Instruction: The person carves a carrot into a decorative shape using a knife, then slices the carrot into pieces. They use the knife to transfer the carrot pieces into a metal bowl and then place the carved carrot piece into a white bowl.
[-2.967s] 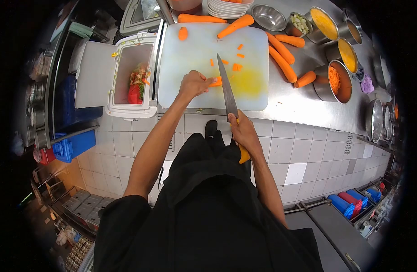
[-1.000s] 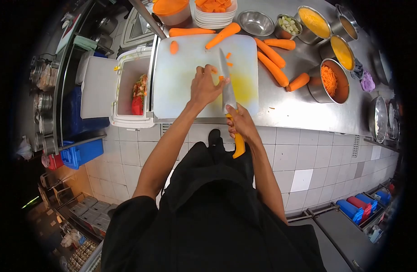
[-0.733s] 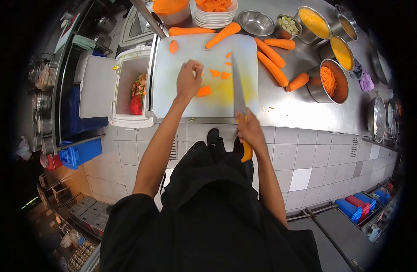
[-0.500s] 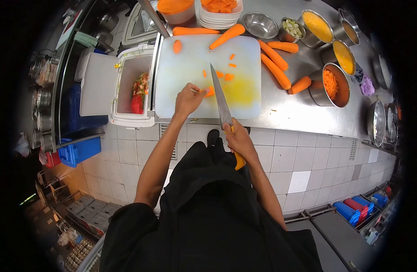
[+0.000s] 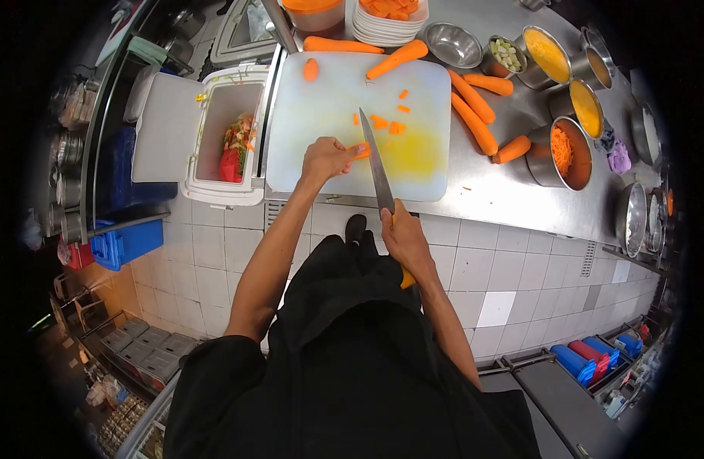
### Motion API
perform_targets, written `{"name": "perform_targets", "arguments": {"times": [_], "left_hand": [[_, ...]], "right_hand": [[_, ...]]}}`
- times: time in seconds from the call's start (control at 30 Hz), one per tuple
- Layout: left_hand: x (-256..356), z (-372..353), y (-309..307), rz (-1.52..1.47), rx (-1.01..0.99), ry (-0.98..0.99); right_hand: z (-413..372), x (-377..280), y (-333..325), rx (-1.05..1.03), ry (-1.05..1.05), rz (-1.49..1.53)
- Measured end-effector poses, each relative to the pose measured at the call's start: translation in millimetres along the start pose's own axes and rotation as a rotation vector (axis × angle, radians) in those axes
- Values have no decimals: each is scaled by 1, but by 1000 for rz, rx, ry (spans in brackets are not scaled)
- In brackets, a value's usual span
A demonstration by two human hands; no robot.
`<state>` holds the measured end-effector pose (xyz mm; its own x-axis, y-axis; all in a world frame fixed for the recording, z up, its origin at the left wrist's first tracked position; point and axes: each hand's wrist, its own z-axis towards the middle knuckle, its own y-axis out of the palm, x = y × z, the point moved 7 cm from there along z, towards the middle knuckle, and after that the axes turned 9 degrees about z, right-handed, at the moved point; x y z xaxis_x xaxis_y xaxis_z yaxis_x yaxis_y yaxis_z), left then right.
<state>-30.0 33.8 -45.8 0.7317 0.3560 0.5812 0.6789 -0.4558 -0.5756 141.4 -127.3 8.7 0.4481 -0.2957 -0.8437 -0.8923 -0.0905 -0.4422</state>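
Steel worktop (image 5: 505, 191) runs across the far side of your view, above a tiled front. On it lies a white cutting board (image 5: 313, 130), stained yellow towards its right side. Left of the board, and touching its edge, stands a white bin (image 5: 222, 195) with its lid (image 5: 164, 130) thrown open to the left and scraps inside.

Right of the board, a round steel pot (image 5: 547, 164) holds shredded carrot, with more pots of yellow and orange contents beyond it. Two whole carrots (image 5: 474, 111) lie side by side between the board and that pot, and another carrot (image 5: 398, 57) lies across the board's far edge.

Your knife (image 5: 376, 164) reaches from the near edge of the board towards its middle, tip pointing away from you. Your right hand (image 5: 404, 241) has its grip closed around the knife's yellow handle (image 5: 407, 279), off the worktop's near edge.

Your left hand (image 5: 325, 157) rests on the near middle of the board, its grip pinched with curled fingers on a small carrot piece (image 5: 359, 151). That piece sits just left of the blade; whether the edge has entered it, you cannot tell.

Small cut bits (image 5: 378, 121) lie scattered just beyond the blade, and a carrot stub (image 5: 310, 69) sits near the far left corner.
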Motion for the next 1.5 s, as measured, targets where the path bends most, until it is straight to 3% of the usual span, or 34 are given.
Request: {"name": "perform_targets", "arguments": {"times": [0.13,0.67,0.73,0.97,1.07,1.13,1.17,1.2,1.23,1.3,1.43,1.5], "left_hand": [[6,-7,-1,-13,30,21],[1,-1,4,22,20,26],[1,-2,4,21,13,34],[-3,4,2,-8,10,57],[5,-8,-8,100,45,24],[4,-14,-11,169,87,-5],[11,-20,-15,203,209,171],[20,-27,-20,234,333,347],[21,-30,-18,237,335,352],[32,-37,-9,234,284,552],[31,-22,-8,289,141,562],[25,-28,-1,-265,-183,412]], "right_hand": [[-3,-18,-2,-34,129,-74],[16,-8,9,-21,150,-31],[21,-10,13,-33,71,14],[-2,16,-15,40,84,186],[-11,10,-41,51,151,294],[-24,4,-57,5,419,427],[-25,18,-57,12,417,433],[-22,35,-56,61,283,381],[-21,37,-59,109,148,326],[-25,47,-59,116,125,328],[-30,42,-62,177,95,268],[-31,31,-67,215,105,186]]}}
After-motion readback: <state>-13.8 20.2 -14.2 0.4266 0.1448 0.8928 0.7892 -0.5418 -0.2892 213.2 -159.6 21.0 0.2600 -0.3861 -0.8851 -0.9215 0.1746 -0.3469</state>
